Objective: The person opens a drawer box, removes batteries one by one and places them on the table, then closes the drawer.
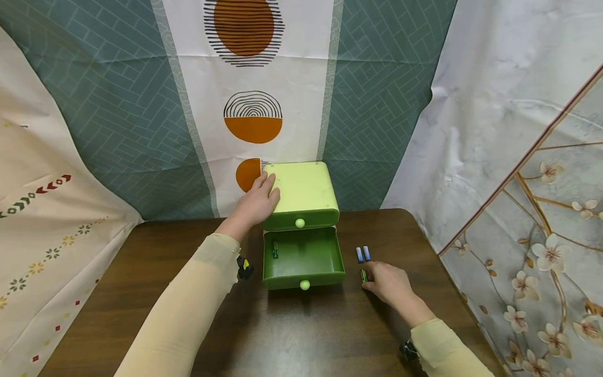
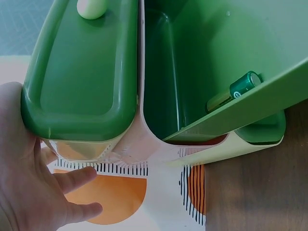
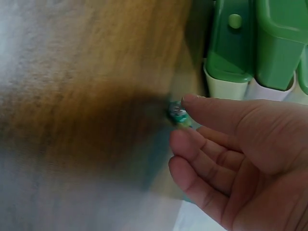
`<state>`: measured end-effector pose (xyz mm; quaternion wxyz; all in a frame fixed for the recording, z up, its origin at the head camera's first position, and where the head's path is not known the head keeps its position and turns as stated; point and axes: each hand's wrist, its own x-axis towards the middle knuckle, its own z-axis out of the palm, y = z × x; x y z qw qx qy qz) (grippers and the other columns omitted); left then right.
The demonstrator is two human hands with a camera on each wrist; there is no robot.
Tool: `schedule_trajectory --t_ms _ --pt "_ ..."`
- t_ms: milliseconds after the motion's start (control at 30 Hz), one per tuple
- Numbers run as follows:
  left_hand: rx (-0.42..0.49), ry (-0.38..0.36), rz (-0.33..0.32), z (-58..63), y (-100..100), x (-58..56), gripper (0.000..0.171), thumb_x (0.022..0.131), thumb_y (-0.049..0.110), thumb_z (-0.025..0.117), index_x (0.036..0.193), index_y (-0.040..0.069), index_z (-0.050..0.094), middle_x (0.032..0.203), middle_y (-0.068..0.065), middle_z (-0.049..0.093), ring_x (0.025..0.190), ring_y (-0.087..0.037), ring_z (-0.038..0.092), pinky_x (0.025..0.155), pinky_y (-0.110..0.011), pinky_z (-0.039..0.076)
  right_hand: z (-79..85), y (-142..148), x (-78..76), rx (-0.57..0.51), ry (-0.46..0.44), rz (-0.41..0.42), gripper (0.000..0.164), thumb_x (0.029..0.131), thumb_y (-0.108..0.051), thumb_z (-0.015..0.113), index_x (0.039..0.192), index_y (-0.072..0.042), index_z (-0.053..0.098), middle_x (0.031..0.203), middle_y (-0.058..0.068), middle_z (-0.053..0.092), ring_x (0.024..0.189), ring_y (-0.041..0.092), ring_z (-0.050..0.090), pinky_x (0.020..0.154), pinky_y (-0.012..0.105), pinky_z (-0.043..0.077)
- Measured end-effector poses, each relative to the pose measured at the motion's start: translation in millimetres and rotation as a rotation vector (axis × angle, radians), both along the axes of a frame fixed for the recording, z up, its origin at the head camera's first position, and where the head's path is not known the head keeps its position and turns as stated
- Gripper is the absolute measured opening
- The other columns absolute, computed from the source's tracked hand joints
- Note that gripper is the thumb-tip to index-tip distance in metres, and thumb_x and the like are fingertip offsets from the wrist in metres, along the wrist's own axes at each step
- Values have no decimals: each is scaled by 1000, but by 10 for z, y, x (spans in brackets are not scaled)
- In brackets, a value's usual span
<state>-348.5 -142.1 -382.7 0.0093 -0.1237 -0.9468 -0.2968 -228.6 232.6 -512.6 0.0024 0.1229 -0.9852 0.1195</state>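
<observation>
A small drawer cabinet (image 1: pixel 301 184) with a pale yellow-green top stands at the back of the table. My left hand (image 1: pixel 256 204) rests on its top left edge; in the left wrist view the thumb side lies against the shell, fingers (image 2: pixel 77 180) spread. Below the closed upper drawer (image 1: pixel 282 220), a green drawer (image 1: pixel 308 256) is pulled out, with one green battery (image 1: pixel 275 250) lying at its left side. To the right of the cabinet, my right hand (image 1: pixel 388 281) pinches another green battery (image 1: pixel 364 276) between thumb and fingertips, low over the table.
Two blue-and-white batteries (image 1: pixel 359 255) lie side by side just beyond my right hand. The dark wooden table (image 1: pixel 301 335) ends at patterned cloth hangings (image 1: pixel 377 104) behind and at both sides. Each drawer has a round pale knob (image 1: pixel 304 285).
</observation>
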Motion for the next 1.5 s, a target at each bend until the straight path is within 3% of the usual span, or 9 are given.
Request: schedule_trajectory --t_ms 100,267,400,600,800,1033,1500 --pt "2 -2 -2 5 -5 2 68 119 49 25 180 19 15 186 -7 1 170 -34 10 129 -64 24 70 -7 1 -8 13 -6 34 88 -25 95 111 -11 76 77 -8 59 68 12 57 58 40 49" --pt "5 -4 -3 8 -10 1 68 119 49 25 180 19 15 186 -6 1 170 -33 8 130 -63 23 213 -42 11 -19 56 0 35 90 -25 94 116 -10 77 83 -7 64 73 12 60 62 42 52" --pt "2 -1 -4 2 -9 -2 68 119 49 25 180 19 15 186 -6 1 170 -32 7 130 -63 23 333 -89 23 -38 108 13 26 91 -24 93 108 -13 76 86 -9 66 75 11 65 62 42 53" --pt "4 1 -4 3 -8 5 68 119 48 25 180 18 15 186 -7 2 170 -31 6 130 -64 22 520 -195 49 -79 184 33 43 93 -24 92 131 -11 78 94 -9 72 81 12 71 65 42 56" --pt "7 2 -4 11 -2 9 68 119 47 25 180 18 16 186 -7 2 170 -32 7 130 -63 23 686 -331 75 -112 236 46 45 93 -24 91 134 -12 78 97 -9 75 82 13 73 65 43 57" --pt "8 -1 -3 5 -11 6 68 119 46 25 180 17 16 186 -8 1 170 -34 9 129 -63 24 792 -451 89 -134 279 72 46 93 -24 92 135 -11 78 95 -9 74 70 7 65 61 39 54" --pt "7 2 1 -5 -15 -3 69 119 48 25 180 18 17 186 -7 2 170 -34 12 129 -63 26 914 -777 83 -154 249 108 48 93 -27 92 137 -12 78 98 -9 76 71 7 67 60 34 52"
